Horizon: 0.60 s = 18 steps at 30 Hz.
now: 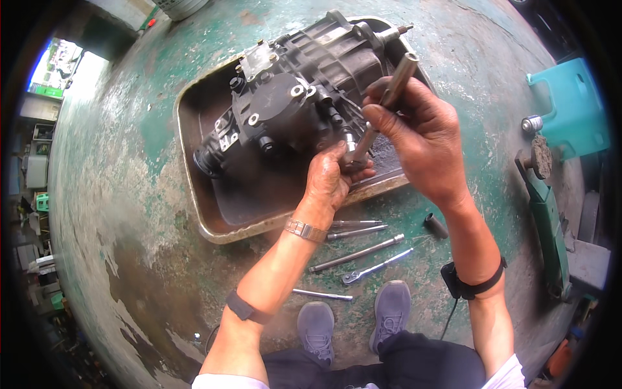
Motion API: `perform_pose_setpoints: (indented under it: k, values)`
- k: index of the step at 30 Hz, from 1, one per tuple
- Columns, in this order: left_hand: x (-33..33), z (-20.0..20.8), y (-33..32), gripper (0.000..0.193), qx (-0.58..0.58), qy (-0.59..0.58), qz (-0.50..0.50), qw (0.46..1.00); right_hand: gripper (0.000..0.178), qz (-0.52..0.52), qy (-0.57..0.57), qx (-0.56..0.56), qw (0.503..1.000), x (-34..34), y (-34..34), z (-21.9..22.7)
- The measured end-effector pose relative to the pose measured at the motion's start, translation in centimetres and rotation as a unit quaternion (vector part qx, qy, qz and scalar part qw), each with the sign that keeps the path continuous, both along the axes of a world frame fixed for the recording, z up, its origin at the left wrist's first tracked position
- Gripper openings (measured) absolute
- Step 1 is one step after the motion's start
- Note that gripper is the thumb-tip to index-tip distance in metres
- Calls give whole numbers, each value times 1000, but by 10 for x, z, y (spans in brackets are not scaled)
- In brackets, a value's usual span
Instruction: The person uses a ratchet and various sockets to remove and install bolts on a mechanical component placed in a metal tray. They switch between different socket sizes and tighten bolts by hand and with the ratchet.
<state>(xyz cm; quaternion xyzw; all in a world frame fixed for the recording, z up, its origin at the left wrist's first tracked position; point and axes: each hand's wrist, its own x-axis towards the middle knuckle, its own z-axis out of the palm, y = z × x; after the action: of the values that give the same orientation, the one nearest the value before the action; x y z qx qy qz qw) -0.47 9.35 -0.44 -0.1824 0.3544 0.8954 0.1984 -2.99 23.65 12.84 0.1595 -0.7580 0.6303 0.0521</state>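
Observation:
A dark, grimy gearbox point(278, 104) lies in a wide metal tray point(223, 232). Over its near right side, both hands are on a socket wrench point(367, 138) with a tubular steel handle. My left hand point(327, 178) is closed around the wrench's head, next to a shiny socket point(350, 141) at the housing. Whether that socket sits on a bolt cannot be made out. Higher up, my right hand point(421, 129) grips the handle between thumb and fingers, its hollow end pointing up and away.
Between tray and shoes lie a ratchet point(377, 266), a long steel bar point(356, 253), several slim tools and a dark deep socket point(436, 225). A turquoise plastic stool point(570, 107) and a green floor jack point(544, 220) stand at the right. Shelves line the far left.

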Motion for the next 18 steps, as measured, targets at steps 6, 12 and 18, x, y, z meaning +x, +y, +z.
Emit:
perform_pose_setpoints:
  k: [6,12,18]
  values:
    - [1,-19,4,34,-305,341,-20,889,21,61,152,71,984,-2,-19,3]
    - [0,-2,1,29,45,-27,10,999,22,-44,-33,-14,998,-12,17,-11]
    - [-1,20,11,22,21,-32,59,998,20,-171,-213,-220,936,-42,81,-78]
